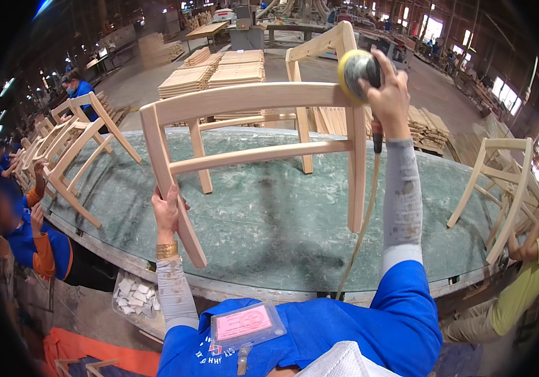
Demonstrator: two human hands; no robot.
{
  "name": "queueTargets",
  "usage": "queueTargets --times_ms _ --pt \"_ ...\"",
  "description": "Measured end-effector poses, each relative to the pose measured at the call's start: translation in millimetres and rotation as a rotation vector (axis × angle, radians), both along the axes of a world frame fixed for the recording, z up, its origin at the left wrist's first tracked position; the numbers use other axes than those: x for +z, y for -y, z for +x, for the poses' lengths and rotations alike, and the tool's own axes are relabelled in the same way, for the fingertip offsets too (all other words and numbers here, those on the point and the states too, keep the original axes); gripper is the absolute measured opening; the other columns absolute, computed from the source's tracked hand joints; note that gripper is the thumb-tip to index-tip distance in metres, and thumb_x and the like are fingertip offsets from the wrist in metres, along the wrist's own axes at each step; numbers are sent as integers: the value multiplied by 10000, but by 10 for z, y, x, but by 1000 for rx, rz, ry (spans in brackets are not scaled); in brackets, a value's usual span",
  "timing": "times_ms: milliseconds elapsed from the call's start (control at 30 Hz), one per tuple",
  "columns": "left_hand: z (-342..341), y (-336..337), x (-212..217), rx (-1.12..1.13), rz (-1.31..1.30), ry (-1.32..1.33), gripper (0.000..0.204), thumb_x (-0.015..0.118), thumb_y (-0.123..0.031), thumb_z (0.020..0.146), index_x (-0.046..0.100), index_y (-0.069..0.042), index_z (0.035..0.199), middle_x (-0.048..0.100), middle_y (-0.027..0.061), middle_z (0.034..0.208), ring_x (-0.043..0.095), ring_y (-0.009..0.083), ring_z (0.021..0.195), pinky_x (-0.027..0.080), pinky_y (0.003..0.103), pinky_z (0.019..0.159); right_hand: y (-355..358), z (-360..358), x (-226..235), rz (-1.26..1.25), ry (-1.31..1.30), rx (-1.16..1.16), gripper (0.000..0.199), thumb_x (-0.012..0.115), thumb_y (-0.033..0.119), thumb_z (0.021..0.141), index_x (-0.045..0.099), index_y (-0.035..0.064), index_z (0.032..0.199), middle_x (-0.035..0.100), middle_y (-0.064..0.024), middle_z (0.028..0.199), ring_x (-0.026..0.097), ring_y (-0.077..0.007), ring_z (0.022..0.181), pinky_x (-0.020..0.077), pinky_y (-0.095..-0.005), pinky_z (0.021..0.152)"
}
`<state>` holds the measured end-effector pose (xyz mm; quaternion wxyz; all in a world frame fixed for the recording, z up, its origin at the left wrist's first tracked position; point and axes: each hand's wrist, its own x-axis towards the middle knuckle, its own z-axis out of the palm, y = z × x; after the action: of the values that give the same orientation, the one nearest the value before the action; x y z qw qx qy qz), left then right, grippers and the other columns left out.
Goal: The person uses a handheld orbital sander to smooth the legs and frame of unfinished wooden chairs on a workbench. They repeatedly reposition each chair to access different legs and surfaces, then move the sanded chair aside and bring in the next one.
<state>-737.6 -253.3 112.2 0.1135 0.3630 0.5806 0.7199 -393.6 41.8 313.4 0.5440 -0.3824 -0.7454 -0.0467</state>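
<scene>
Two grey sleeves (pixel 402 195) cover your forearms, running out of a blue shirt (pixel 351 333) that carries a pink badge (pixel 243 323) at the chest. Low on your left, white pieces (pixel 135 296) lie heaped beside the near edge of the green-topped counter (pixel 250 220). Your left hand (pixel 167 210), with a gold-coloured band (pixel 167 250) at the wrist, has its grip clamped around the near left leg of a pale wooden chair frame (pixel 250 103). That frame is over the middle of the counter, in front of you, its near left leg slanting toward you. Your right hand (pixel 387 94) is higher up, its grip closed around a round sander (pixel 363 72) with a yellow rim. The sander is at the right end of the frame's top rail; you cannot tell from here how firmly its pad meets the wood. A hose (pixel 363 232) hangs from it toward the counter's near edge. More chair frames stand to your left (pixel 81 147) and right (pixel 508 182), with co-workers near both groups. Farther off, stacked wooden slats (pixel 238 69) sit on the floor (pixel 150 78).
</scene>
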Motion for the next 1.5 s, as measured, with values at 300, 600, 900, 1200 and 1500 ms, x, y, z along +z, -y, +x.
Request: queueTargets --times_ms 300,600,900,1200,1500 --pt "16 -118 58 -8 -2 -10 425 585 -375 904 463 5 1051 543 65 617 574 151 474 495 276 422 -527 -57 549 45 -43 -36 661 755 316 687 484 333 1290 588 -208 1037 595 -373 961 482 -432 849" --pt "-151 -132 163 -1 -41 22 417 568 -396 909 450 -23 1052 533 55 631 568 150 478 491 282 427 591 963 -1487 -400 94 63 655 722 127 655 536 226 1276 546 -154 1011 587 -324 936 486 -381 812" --pt "-543 -418 225 -425 161 483 459 313 -434 991 549 -50 1076 600 117 776 606 213 637 531 319 608 2144 1028 -3168 -932 320 -24 773 736 111 552 499 212 1281 523 -165 1058 570 -361 997 476 -434 871" --pt "-724 -378 229 -646 187 554 409 292 -361 1001 466 -64 1221 621 181 941 640 229 775 546 360 717 2497 -478 -3975 -969 482 119 782 721 119 609 444 311 1315 475 -197 1118 597 -436 898 505 -486 782" --pt "-804 -263 31 -1033 182 598 434 259 -368 1011 385 -101 1330 585 160 1052 604 249 954 504 427 871 2457 -985 -3836 -958 372 -120 750 687 123 623 456 316 1311 469 -191 1102 585 -438 932 490 -482 821"
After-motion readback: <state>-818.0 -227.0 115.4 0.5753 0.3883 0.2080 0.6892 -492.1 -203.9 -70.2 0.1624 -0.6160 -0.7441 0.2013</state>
